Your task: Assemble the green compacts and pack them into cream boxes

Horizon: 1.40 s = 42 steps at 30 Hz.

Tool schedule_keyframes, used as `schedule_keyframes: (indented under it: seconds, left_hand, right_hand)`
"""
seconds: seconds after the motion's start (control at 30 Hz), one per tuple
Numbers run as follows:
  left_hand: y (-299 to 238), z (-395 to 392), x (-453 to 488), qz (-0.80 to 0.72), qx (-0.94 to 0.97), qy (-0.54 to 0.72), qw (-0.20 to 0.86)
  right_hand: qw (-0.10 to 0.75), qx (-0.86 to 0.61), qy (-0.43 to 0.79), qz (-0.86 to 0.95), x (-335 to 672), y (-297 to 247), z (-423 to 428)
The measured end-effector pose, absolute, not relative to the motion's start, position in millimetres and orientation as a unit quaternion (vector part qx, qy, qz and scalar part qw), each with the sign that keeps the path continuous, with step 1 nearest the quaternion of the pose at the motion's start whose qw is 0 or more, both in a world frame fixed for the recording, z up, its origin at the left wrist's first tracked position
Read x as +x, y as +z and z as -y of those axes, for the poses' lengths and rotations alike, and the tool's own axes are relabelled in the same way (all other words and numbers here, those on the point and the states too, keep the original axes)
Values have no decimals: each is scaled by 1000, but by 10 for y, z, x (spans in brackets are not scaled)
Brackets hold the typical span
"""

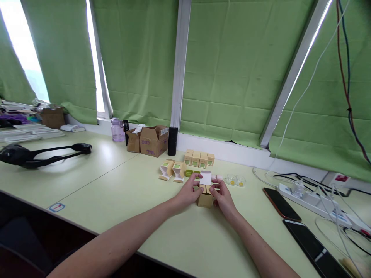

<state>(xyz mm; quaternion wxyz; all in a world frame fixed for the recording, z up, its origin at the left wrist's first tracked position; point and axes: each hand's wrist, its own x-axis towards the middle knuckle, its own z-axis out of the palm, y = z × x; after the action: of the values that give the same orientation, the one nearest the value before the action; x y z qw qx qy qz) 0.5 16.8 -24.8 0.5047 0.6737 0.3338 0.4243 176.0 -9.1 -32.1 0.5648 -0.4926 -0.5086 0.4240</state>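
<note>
A small brown cardboard box [205, 200] stands on the table in front of me, its white-lined lid [205, 177] raised at the back. At its left side, my left hand [188, 193] has thumb and fingers closed on the upper edge and flap. My right hand [223, 196] grips the opposite side in the same way, fingertips at the top flaps. What is inside the box cannot be seen. Just behind my hands are green cases [189, 173], partly covered small pale pink pieces [219, 177], and clear round cups with yellow centres [231, 179].
Two opened boxes [179, 172] lie left of the hands, with several closed boxes [196, 159] behind. Farther back are a black cylinder [172, 141] and a carton [153, 142]. Two phones [281, 203] and a power strip [313, 204] with cables are at right.
</note>
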Motion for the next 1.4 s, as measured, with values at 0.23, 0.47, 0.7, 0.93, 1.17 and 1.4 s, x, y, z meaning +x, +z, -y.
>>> schedule_keyframes:
  seconds: [0.23, 0.47, 0.7, 0.93, 1.17, 1.4]
  left_hand:
    - [-231, -131, -2, -328, 677, 424, 504]
    - [-224, -123, 4, -332, 693, 442, 464]
    - [-218, -116, 5, -346, 698, 431, 454]
    - [-251, -142, 22, -328, 692, 441, 468]
    - [-251, -152, 10, -322, 710, 449, 436]
    - [-225, -138, 17, -324, 715, 459, 415]
  right_hand:
    - [562, -496, 429, 504, 1762, -313, 79]
    - [559, -502, 425, 505, 1762, -311, 81]
    - [556, -503, 421, 510, 1758, -301, 86]
    - [568, -498, 400, 519, 1775, -359, 49]
    - [562, -497, 375, 544, 1794, -377, 45]
    - [573, -497, 360, 542, 1795, -381, 40]
